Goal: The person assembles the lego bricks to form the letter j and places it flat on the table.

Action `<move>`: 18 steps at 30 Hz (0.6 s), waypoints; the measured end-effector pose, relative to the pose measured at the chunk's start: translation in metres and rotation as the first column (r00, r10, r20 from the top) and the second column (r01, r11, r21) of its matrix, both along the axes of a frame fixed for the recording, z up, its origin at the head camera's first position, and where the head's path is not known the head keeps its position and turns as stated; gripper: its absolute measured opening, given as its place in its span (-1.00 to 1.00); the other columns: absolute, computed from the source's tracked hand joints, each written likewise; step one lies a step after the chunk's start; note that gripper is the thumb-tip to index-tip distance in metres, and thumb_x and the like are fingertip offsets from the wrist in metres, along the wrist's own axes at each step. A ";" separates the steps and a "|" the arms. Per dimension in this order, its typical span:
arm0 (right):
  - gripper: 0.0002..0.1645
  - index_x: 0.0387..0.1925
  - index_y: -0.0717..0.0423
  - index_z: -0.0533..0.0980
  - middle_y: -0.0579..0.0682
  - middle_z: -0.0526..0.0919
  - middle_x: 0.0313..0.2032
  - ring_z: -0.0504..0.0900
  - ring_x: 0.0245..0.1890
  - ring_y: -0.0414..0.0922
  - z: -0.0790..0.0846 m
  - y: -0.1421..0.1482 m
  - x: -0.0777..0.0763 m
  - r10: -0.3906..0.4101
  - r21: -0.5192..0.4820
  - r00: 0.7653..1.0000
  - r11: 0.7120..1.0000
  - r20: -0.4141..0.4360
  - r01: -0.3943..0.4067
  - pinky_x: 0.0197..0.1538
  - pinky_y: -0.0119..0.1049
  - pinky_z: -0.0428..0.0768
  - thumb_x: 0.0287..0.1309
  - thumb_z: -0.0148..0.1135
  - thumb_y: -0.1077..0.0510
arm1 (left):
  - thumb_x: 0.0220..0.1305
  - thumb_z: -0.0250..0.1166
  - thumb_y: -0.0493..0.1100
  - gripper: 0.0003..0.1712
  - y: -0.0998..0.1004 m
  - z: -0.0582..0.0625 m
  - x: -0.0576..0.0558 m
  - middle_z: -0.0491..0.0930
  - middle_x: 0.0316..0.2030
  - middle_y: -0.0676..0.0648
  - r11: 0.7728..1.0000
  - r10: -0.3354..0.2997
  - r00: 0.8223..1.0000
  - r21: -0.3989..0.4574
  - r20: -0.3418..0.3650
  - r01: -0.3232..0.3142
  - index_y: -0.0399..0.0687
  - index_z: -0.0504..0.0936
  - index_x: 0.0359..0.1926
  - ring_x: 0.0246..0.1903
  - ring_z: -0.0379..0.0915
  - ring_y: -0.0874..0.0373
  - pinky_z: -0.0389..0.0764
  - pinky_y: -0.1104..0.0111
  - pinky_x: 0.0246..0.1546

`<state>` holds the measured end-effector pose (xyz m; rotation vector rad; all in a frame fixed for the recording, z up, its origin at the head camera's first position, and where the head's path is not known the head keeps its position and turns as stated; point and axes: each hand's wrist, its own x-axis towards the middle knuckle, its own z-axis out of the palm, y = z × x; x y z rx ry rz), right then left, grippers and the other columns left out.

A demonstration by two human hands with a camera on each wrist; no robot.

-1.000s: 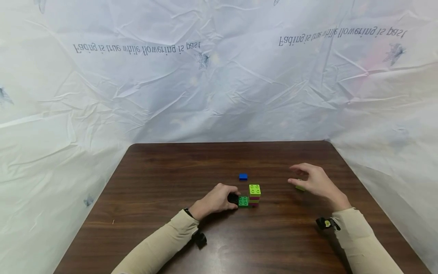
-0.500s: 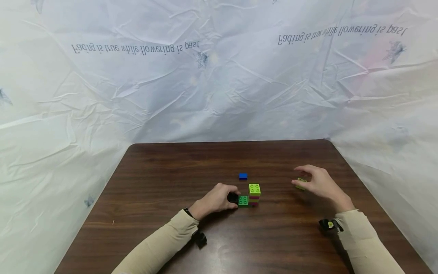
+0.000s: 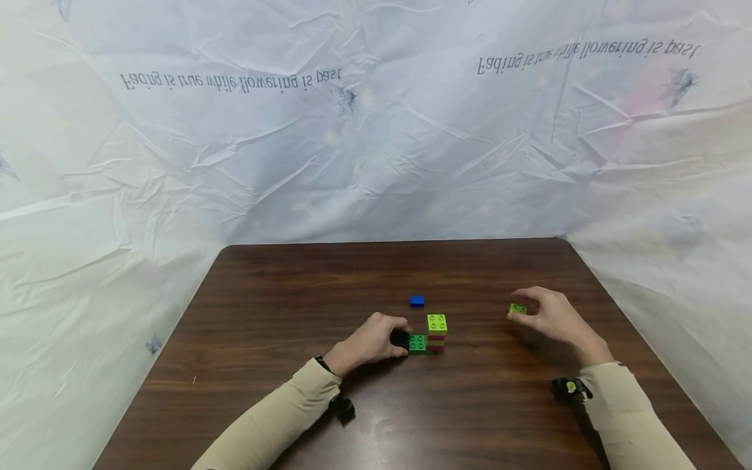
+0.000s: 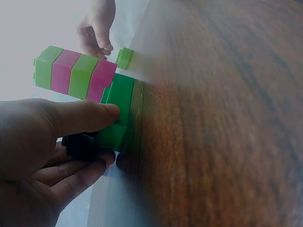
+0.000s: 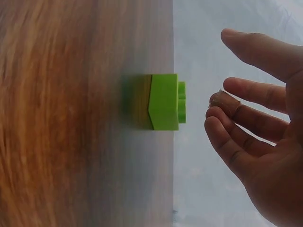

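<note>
My left hand (image 3: 371, 341) grips a green brick (image 3: 418, 344) with a black piece (image 4: 80, 145) beside it. The thumb presses the green brick in the left wrist view. Against the green brick stands a stack of alternating lime and pink bricks (image 3: 437, 325); whether they are joined is unclear. Off to the right, my right hand (image 5: 265, 113) hovers beside a single lime brick (image 5: 164, 102). Its fingers are spread and bent slightly, apart from the brick, and they hold nothing. That brick sits studs up on the table.
A small blue brick (image 3: 417, 301) lies behind the stack. The brown wooden table (image 3: 294, 281) carries everything. White printed sheeting (image 3: 376, 163) hangs behind and on both sides. Each wrist wears a black camera on a strap.
My right hand has drawn back slightly to the right and toward me, uncovering more of the lime brick. The left hand keeps its grip in the same place.
</note>
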<state>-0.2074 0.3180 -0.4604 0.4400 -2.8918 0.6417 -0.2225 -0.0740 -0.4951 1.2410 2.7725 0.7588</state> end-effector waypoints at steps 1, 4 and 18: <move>-0.28 0.11 0.23 0.53 0.20 0.63 -0.02 0.63 -0.11 0.11 -0.001 0.001 0.000 -0.002 0.002 1.000 1.000 0.002 0.002 -0.15 0.04 0.59 0.09 0.38 -0.20 | 0.03 0.53 -0.05 -0.66 0.000 0.000 0.000 0.72 -0.17 0.09 1.000 0.000 1.000 0.000 -0.002 0.000 0.10 0.69 -0.14 -0.21 0.59 0.29 0.56 0.49 -0.20; -0.25 0.12 0.24 0.53 0.21 0.62 -0.01 0.63 -0.12 0.10 -0.001 0.002 -0.002 -0.006 0.003 1.000 1.000 0.017 0.006 -0.16 0.03 0.59 0.08 0.38 -0.22 | 0.02 0.53 -0.06 -0.66 0.000 0.000 0.000 0.72 -0.17 0.09 1.000 -0.002 1.000 0.006 -0.006 0.002 0.09 0.69 -0.14 -0.22 0.58 0.30 0.56 0.49 -0.20; -0.32 0.12 0.30 0.52 0.25 0.63 -0.04 0.63 -0.13 0.09 -0.009 0.005 -0.008 -0.017 0.008 0.996 1.000 0.091 0.016 -0.16 0.04 0.59 0.09 0.41 -0.07 | 0.03 0.53 -0.06 -0.65 0.000 0.001 0.001 0.72 -0.15 0.08 1.000 -0.004 1.000 0.004 0.000 0.004 0.07 0.68 -0.12 -0.20 0.60 0.26 0.57 0.48 -0.20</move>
